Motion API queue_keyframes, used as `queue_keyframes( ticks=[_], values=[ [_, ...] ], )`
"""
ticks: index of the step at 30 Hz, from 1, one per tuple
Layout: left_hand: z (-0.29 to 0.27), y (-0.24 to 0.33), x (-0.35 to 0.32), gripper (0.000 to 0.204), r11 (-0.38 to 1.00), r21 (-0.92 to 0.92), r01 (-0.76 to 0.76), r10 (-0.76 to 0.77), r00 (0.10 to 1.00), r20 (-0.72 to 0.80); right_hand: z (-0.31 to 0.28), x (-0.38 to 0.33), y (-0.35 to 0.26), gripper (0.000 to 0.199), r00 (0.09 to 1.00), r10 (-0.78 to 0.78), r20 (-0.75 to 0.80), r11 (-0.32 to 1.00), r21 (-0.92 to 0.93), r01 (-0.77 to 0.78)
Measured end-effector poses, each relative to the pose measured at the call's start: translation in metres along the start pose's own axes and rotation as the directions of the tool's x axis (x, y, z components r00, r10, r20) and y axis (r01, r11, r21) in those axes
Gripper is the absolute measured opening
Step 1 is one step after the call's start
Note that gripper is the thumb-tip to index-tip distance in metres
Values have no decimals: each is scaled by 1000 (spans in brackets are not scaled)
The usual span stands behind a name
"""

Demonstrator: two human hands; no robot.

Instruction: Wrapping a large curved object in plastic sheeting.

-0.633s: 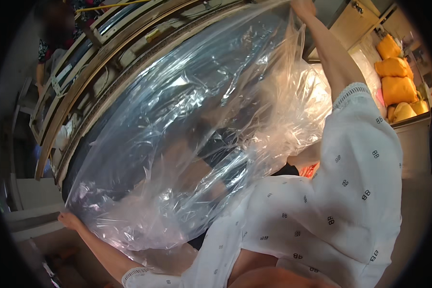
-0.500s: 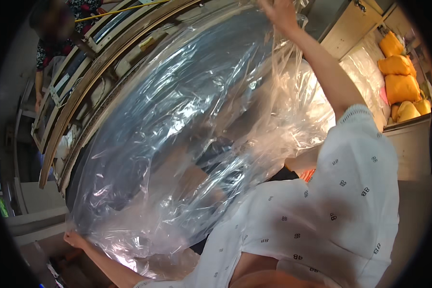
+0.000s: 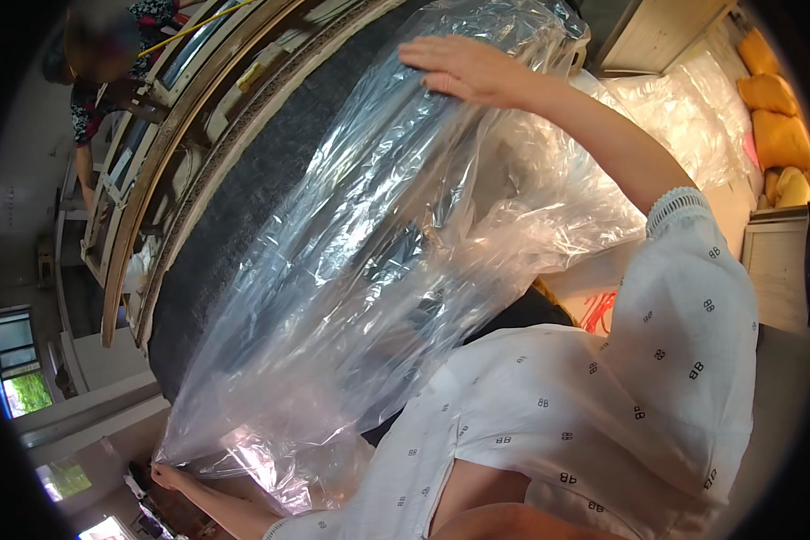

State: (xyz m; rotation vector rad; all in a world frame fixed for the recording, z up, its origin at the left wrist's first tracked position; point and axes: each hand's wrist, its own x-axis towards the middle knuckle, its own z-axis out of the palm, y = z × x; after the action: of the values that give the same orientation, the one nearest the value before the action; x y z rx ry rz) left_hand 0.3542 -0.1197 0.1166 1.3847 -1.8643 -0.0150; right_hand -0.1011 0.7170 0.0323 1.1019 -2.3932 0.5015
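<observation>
A large clear plastic sheet [image 3: 333, 261] lies crinkled and slanting across the dark grey work surface [image 3: 243, 216]. Its lower left corner is pinched in my left hand [image 3: 166, 475], with the film pulled taut from the fingers. Farther up, my right hand [image 3: 463, 72] is stretched out flat, palm down over the sheet's upper part, fingers extended and not gripping. Whether that palm presses on the film or just hovers cannot be made out. The rest of the film bunches under my right forearm and trails to the right.
Curved in this view, a long machine frame with rails [image 3: 153, 180] runs along the far side. Another person [image 3: 108, 63] stands beyond it. Orange-yellow bundles [image 3: 777, 135] are stacked at the right, near a pale cabinet [image 3: 661, 31]. Red strands [image 3: 598, 310] show beside my body.
My right hand has come away from the upper edge, left and down, and opened flat. The film has drawn toward me, baring more dark surface. My left hand keeps its corner.
</observation>
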Motion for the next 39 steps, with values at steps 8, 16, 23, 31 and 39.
queue_keyframes(
  ticks=[8, 16, 23, 31, 39],
  values=[
    [-97, -70, -24, 33, 932, -352, 83, -64, 996, 64, -3, 12, -10, 32, 988, 81, 131, 993, -95, -69],
    [-135, -92, -138, 32, 810, -443, 384, -195, 889, 414, 0, 43, 16, 29, 988, -9, -151, 989, 146, 31],
    [-35, -16, -93, 41, 649, -675, 350, -141, 928, 346, -32, 100, 71, 9, 924, 380, 51, 499, 829, -251],
    [154, 137, -100, 34, 940, -243, -241, 231, 971, -68, 43, 52, 216, 41, 760, 617, -204, 775, -5, -632],
    [202, 178, -88, 25, 836, -549, 4, 89, 986, 143, 56, 51, 248, 35, 816, 544, -195, 838, 170, -518]
  ],
)
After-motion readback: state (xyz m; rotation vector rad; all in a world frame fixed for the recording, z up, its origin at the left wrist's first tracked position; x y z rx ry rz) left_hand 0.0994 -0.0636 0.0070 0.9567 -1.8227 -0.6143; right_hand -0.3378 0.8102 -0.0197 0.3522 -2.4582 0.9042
